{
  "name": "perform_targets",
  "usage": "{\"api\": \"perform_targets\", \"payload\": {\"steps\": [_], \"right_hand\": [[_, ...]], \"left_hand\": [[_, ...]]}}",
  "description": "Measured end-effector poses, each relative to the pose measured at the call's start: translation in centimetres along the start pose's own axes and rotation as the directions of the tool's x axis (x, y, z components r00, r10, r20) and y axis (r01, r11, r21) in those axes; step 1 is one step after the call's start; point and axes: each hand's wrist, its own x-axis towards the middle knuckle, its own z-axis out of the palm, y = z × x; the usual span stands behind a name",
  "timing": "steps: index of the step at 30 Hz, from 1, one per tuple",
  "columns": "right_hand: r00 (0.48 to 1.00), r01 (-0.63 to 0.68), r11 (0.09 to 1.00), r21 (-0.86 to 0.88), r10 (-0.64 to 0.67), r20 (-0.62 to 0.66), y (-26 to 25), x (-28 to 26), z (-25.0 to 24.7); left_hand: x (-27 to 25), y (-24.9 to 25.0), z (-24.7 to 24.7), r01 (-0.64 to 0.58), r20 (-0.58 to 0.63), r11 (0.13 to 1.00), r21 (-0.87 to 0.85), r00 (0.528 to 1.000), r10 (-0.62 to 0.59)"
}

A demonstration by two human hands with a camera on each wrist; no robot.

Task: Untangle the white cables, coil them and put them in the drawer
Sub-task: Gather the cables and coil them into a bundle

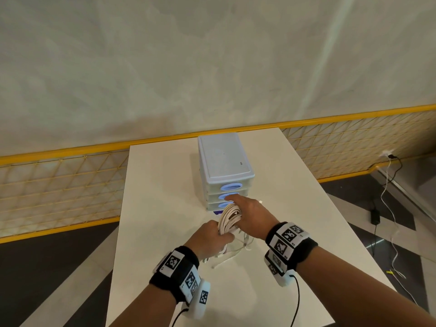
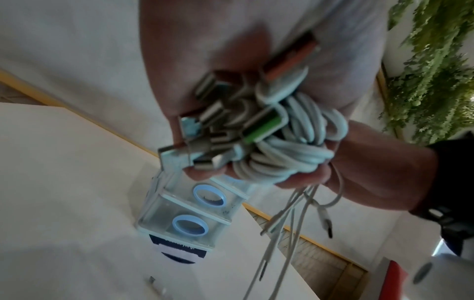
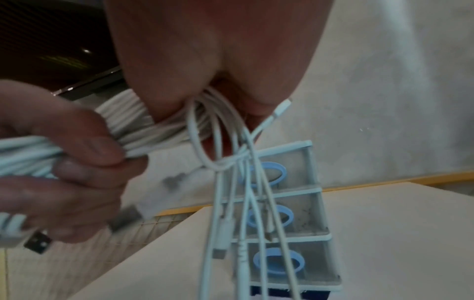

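The fingertips of the right hand [image 1: 250, 212] are hidden behind the coiled white cables [image 1: 230, 218]; the dark label [image 2: 179, 248] print is blurred.

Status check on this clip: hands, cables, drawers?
Left hand grips white cable coil; right hand steadies it, finger at middle drawer. All drawers shut. Loose plug ends dangle before the drawer fronts.

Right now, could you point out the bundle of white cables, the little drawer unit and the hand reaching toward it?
white cables [image 1: 230, 218]: head view, on the coiled loops.
drawer unit [image 1: 224, 159]: head view, on its flat top.
right hand [image 1: 253, 214]: head view, on the back of the hand.
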Motion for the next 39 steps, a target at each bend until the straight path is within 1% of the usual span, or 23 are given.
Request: {"api": "perform_targets", "payload": {"steps": [3, 4, 7, 8, 10, 12, 14, 15, 17, 18, 20, 23, 25, 28, 29, 30, 32, 33, 35, 37, 39], "right_hand": [[0.997, 0.051, 0.999, -0.006, -0.051, 0.06, 0.7, 0.0, -0.6], [0.995, 0.063, 0.998, -0.023, -0.061, 0.081, 1.0, -0.1, -0.8], [0.986, 0.068, 0.996, -0.055, -0.058, 0.156, 2.1, -0.5, -1.1], [0.985, 0.068, 0.996, -0.066, -0.056, 0.163, 2.7, -0.7, -1.1], [0.992, 0.067, 0.995, -0.075, -0.058, 0.115, 4.0, -0.9, -0.8], [0.997, 0.056, 0.998, -0.039, -0.054, 0.054, 5.0, -1.0, -0.6], [0.997, 0.075, 0.995, -0.07, -0.077, -0.027, 5.6, -1.0, -0.2], [0.989, 0.095, 0.99, -0.107, -0.107, -0.105, 5.7, -1.0, 0.1], [0.951, 0.123, 0.981, -0.153, -0.161, -0.263, 5.5, -1.0, 0.5], [0.934, 0.132, 0.979, -0.152, -0.175, -0.312, 5.3, -1.1, 0.8], [0.918, 0.162, 0.978, -0.133, -0.199, -0.344, 4.8, -1.4, 1.5], [0.921, 0.191, 0.973, -0.128, -0.223, -0.32, 4.5, -2.0, 2.5], [0.916, 0.193, 0.972, -0.135, -0.228, -0.331, 4.5, -2.1, 2.8], [0.877, 0.211, 0.968, -0.138, -0.25, -0.411, 4.5, -1.8, 2.8], [0.869, 0.226, 0.962, -0.154, -0.27, -0.415, 4.5, -1.7, 2.8], [0.866, 0.239, 0.955, -0.173, -0.29, -0.407, 4.5, -1.6, 2.8], [0.881, 0.24, 0.949, -0.204, -0.301, -0.364, 4.7, -1.6, 2.7], [0.901, 0.23, 0.948, -0.221, -0.293, -0.318, 4.7, -1.7, 2.6], [0.947, 0.214, 0.945, -0.247, -0.263, -0.185, 4.7, -1.9, 2.7], [0.969, 0.213, 0.947, -0.24, -0.236, -0.072, 4.5, -2.2, 2.9], [0.98, 0.171, 0.971, -0.169, -0.185, -0.069, 4.1, -2.1, 2.9]], "left_hand": [[-0.1, 0.4, -0.3, -0.003, 0.043, 1.0, 0.01, 0.999, 0.003], [0.0, 0.4, -0.5, 0.008, 0.034, 1.0, 0.012, 0.999, -0.008], [0.7, 0.2, -2.3, 0.077, -0.06, 0.996, -0.048, 0.995, -0.08], [0.8, 0.1, -3.0, 0.098, -0.077, 0.994, -0.057, 0.992, -0.102], [0.8, -0.1, -4.1, 0.118, -0.068, 0.99, -0.076, 0.99, -0.123], [0.7, -0.2, -4.7, 0.117, -0.054, 0.985, -0.127, 0.991, -0.125], [0.4, 0.0, -4.8, 0.118, -0.046, 0.979, -0.164, 0.991, -0.127], [0.3, 0.0, -4.7, 0.122, -0.043, 0.976, -0.181, 0.99, -0.132], [0.1, 0.1, -4.3, 0.129, -0.041, 0.968, -0.214, 0.989, -0.141], [0.0, 0.2, -4.2, 0.13, -0.041, 0.967, -0.22, 0.989, -0.142], [-0.2, 0.2, -3.9, 0.131, -0.04, 0.966, -0.221, 0.989, -0.144], [-0.2, 0.2, -3.9, 0.133, -0.047, 0.961, -0.242, 0.988, -0.148], [-0.3, 0.2, -4.0, 0.132, -0.041, 0.957, -0.258, 0.988, -0.148], [-0.4, 0.0, -4.0, 0.14, -0.028, 0.952, -0.274, 0.988, -0.153], [-0.3, -0.1, -4.0, 0.144, -0.029, 0.95, -0.277, 0.987, -0.158], [-0.3, -0.2, -4.0, 0.149, -0.038, 0.948, -0.28, 0.985, -0.166], [0.0, -0.3, -4.2, 0.151, -0.099, 0.94, -0.307, 0.977, -0.189], [0.2, -0.4, -4.4, 0.142, -0.147, 0.931, -0.336, 0.969, -0.2], [0.6, -0.6, -4.7, 0.111, -0.221, 0.916, -0.386, 0.953, -0.209], [0.9, -0.7, -4.7, 0.095, -0.254, 0.917, -0.388, 0.945, -0.205], [1.2, -0.8, -4.5, 0.086, -0.288, 0.921, -0.38, 0.935, -0.207]]}}
